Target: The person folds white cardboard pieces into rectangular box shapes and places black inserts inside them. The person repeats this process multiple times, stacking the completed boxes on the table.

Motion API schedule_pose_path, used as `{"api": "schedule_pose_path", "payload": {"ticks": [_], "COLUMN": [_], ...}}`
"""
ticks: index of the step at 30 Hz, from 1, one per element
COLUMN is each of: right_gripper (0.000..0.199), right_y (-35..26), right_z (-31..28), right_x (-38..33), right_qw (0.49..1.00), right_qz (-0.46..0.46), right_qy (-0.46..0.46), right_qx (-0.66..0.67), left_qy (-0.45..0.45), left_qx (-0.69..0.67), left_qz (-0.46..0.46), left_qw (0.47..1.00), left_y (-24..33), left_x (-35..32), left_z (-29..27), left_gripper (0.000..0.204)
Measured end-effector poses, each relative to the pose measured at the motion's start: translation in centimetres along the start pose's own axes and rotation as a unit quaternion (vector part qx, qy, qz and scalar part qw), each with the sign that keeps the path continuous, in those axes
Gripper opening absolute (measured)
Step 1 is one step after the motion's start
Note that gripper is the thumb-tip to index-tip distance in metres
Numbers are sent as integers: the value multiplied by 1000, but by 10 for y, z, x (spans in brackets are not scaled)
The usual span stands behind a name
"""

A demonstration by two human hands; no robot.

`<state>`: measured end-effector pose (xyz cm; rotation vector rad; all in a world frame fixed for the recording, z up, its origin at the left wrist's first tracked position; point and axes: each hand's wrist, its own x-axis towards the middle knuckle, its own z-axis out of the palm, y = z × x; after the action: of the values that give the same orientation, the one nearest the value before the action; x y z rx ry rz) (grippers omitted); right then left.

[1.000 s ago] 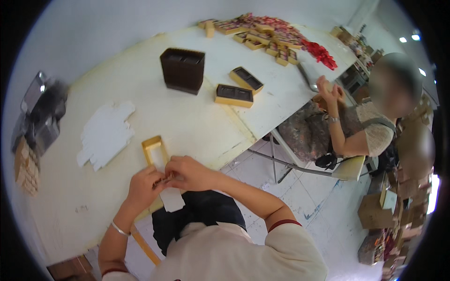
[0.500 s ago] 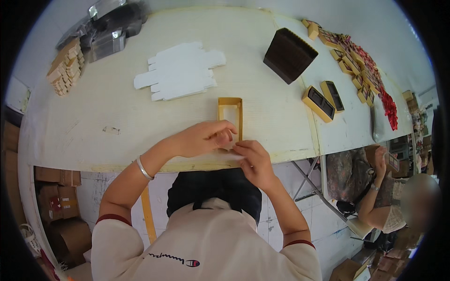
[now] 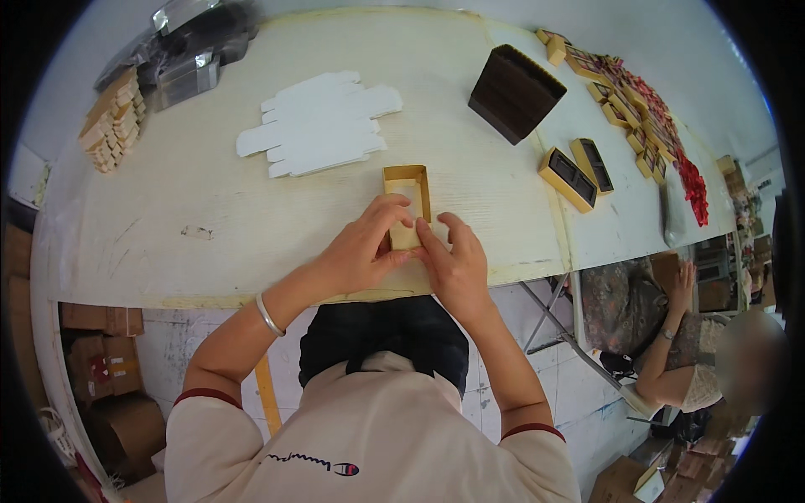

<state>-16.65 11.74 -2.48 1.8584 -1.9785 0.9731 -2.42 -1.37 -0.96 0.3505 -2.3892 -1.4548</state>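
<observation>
A narrow gold cardboard box (image 3: pixel 425 189), with no lid on it, lies on the table in front of me, its near end between my hands. My left hand (image 3: pixel 362 250) grips the left side of that end, fingers curled over the wall and thumb at the near edge. From the right, my right hand (image 3: pixel 457 261) holds the same end, its thumb or a finger reaching inside against the near panel. Just beyond the box lies a stack of flat white card blanks (image 3: pixel 323 124).
Dark brown stacked inserts (image 3: pixel 517 94) stand at the far right, near two gold boxes with dark inserts (image 3: pixel 570 179). Filled gold boxes (image 3: pixel 625 105) and red pieces (image 3: pixel 693 189) line the right edge. Folded gold blanks (image 3: pixel 113 126) and plastic bags (image 3: pixel 189 78) sit far left. Another person (image 3: pixel 671 369) sits at right.
My left hand has drawn back to the box's left side, and my right hand has moved up along its right. The near panel now stands up. The seated person's hand has shifted.
</observation>
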Motion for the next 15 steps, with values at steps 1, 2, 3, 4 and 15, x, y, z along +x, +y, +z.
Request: {"api": "schedule_pose_path", "payload": {"ticks": [1, 2, 3, 4, 15], "right_gripper": [45, 45, 42, 39, 9], "right_y": [1, 2, 4, 5, 4], "right_z": [-1, -2, -4, -6, -5], "right_x": [0, -1, 1, 2, 16], "right_qw": [1000, 999, 997, 995, 975], "right_qz": [-23, -47, -72, -96, -22], "right_qy": [-5, -11, -14, -19, -218], "right_qx": [-11, -22, -17, -13, 44], "left_qy": [17, 33, 50, 81, -39], "left_qx": [42, 83, 125, 184, 251], "left_qz": [17, 34, 51, 93, 6], "left_qw": [999, 995, 990, 975, 967], "left_y": [0, 1, 1, 2, 6], "left_x": [-2, -7, -9, -9, 2], "left_z": [3, 7, 10, 11, 3], "left_gripper": [39, 34, 30, 26, 14]}}
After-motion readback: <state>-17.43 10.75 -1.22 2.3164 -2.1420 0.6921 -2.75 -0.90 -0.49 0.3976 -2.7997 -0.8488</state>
